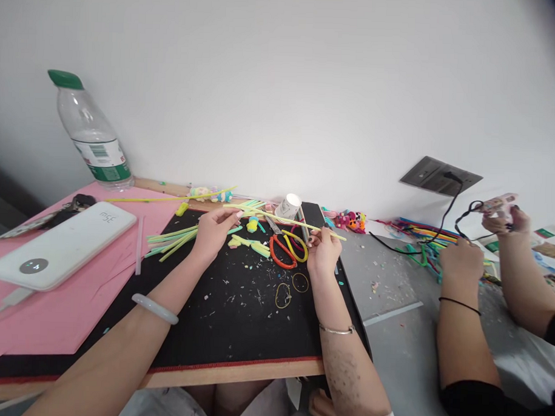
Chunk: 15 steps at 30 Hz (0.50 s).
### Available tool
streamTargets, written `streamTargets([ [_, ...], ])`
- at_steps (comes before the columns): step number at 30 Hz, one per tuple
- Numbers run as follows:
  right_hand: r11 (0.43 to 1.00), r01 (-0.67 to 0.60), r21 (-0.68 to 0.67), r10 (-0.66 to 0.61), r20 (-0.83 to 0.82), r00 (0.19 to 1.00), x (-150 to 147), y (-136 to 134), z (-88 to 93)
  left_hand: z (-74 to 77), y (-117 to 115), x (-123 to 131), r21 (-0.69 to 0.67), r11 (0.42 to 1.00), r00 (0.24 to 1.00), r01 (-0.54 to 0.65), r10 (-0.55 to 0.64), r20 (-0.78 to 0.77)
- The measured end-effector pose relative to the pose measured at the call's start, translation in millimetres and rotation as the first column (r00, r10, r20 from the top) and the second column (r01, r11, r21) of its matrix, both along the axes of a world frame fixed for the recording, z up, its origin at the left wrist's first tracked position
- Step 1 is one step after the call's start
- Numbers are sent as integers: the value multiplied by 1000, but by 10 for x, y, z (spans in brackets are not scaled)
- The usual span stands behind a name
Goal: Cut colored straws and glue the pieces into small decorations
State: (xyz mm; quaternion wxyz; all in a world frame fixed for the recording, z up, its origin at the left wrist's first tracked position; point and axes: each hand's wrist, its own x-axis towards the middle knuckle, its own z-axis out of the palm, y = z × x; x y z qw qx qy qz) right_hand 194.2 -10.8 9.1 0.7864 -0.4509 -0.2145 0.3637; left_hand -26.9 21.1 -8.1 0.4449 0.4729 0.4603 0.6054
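Observation:
My left hand (213,230) and my right hand (322,251) hold a thin yellow straw (281,219) between them, one end pinched in each, a little above a black mat (237,316). Under the straw lie scissors with red and yellow handles (289,249), cut green and yellow straw pieces (176,238) and two rubber bands (290,290). A small white paper cup (289,206) and a dark phone (314,218) sit just behind the straw.
On pink paper (50,321) at the left lie a white power bank (60,244) and a plastic water bottle (92,135). At the right, another person's hands (462,260) hold a glue gun (498,205) over coloured straws (429,237); its cord runs to a wall socket (440,175).

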Motion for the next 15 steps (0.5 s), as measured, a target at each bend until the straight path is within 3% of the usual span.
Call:
streamTargets([
  [7,999,35,19,-36,55,998,11,-12,17,30,-32,-21,-88,985,970,151,-131,203],
  [15,999,42,4,-42,61,997,30,-4,8,-5,13,-57,-143,985,983,92,-68,168],
])
